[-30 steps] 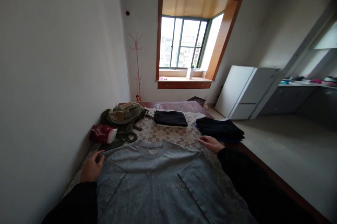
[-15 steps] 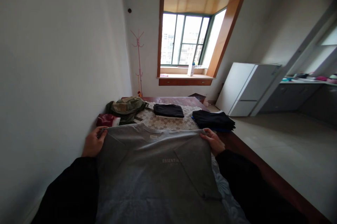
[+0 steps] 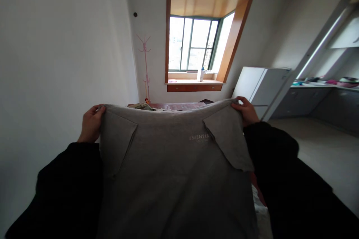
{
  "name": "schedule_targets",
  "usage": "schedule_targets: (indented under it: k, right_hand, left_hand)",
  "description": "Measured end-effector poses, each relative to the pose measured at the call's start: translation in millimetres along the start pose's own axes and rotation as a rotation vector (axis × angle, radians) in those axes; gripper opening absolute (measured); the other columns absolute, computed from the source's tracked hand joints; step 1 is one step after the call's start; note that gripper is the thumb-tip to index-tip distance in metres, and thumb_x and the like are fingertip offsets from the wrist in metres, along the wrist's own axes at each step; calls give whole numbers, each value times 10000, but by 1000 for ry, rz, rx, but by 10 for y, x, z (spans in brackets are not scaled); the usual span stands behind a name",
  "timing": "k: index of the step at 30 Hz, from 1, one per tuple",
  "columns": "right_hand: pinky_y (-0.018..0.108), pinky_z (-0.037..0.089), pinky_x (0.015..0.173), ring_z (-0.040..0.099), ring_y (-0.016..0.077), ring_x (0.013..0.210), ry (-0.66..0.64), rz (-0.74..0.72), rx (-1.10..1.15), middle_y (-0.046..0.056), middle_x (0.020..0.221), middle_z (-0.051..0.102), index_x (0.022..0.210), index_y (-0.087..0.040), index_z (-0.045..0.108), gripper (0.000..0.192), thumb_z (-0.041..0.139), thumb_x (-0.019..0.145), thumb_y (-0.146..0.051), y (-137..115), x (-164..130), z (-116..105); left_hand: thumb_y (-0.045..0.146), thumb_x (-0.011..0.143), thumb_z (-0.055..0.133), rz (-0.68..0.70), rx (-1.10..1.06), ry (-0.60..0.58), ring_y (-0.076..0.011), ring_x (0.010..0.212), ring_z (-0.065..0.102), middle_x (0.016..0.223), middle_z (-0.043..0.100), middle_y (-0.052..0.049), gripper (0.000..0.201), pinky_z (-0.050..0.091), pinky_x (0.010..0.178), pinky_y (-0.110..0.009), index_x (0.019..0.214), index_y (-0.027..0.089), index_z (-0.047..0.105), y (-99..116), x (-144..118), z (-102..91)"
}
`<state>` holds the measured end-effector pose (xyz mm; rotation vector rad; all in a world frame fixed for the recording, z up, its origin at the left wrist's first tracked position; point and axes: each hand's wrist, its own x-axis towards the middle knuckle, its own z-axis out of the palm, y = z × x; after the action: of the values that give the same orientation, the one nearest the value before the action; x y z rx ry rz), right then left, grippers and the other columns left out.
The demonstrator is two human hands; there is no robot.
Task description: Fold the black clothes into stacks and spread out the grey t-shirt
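A grey T-shirt with small pale lettering on the chest hangs spread in front of me, both sleeves folded inward over its front. My left hand grips its top left corner at the shoulder. My right hand grips the top right corner. The shirt is held up off the table and hides most of the table and what lies on it. Both my arms are in black sleeves.
Over the shirt's top edge show a strip of the dark wooden table and part of an olive bag. A white wall runs close on the left. A pink coat stand, a window bay, a white fridge and open floor on the right.
Both hands have raised the grey shirt by its shoulders from flat on the table to hanging upright before me. It now covers the folded dark clothes and the bag.
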<state>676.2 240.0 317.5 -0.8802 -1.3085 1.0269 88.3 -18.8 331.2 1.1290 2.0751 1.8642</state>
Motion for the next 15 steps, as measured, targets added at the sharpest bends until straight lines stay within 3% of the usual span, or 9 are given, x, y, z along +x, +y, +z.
schedule_targets:
  k: [4, 8, 12, 15]
  right_hand:
    - [337, 564, 825, 686, 204, 822, -79, 269, -393, -4, 815, 723, 976, -213, 675, 466, 852, 561, -331, 815, -190, 180]
    - [418, 566, 882, 711, 266, 827, -119, 406, -494, 43, 713, 716, 894, -181, 698, 367, 849, 576, -284, 1523, -642, 318]
    - [432, 560, 934, 696, 315, 1052, -125, 468, -525, 136, 982, 751, 1085, -159, 678, 487, 833, 650, -316, 1741, -828, 229]
    - [373, 593, 855, 657, 303, 1151, -136, 508, -530, 183, 1214, 687, 1220, -170, 607, 603, 819, 696, -381, 1730, -961, -8]
  left_hand:
    - [387, 769, 647, -122, 157, -84, -226, 888, 669, 860, 726, -67, 307, 536, 867, -361, 961, 155, 707, -665, -11, 445]
    - [233, 652, 678, -259, 295, -169, -284, 883, 718, 693, 717, -76, 82, 549, 845, -351, 713, 180, 667, -1285, -301, 797]
    - [247, 711, 626, -291, 376, -195, -288, 987, 728, 932, 768, -146, 202, 544, 883, -345, 890, 164, 671, -1557, -425, 846]
    - [310, 762, 608, -289, 415, -250, -234, 1014, 730, 1216, 721, -160, 421, 545, 887, -305, 1157, 165, 608, -1584, -508, 682]
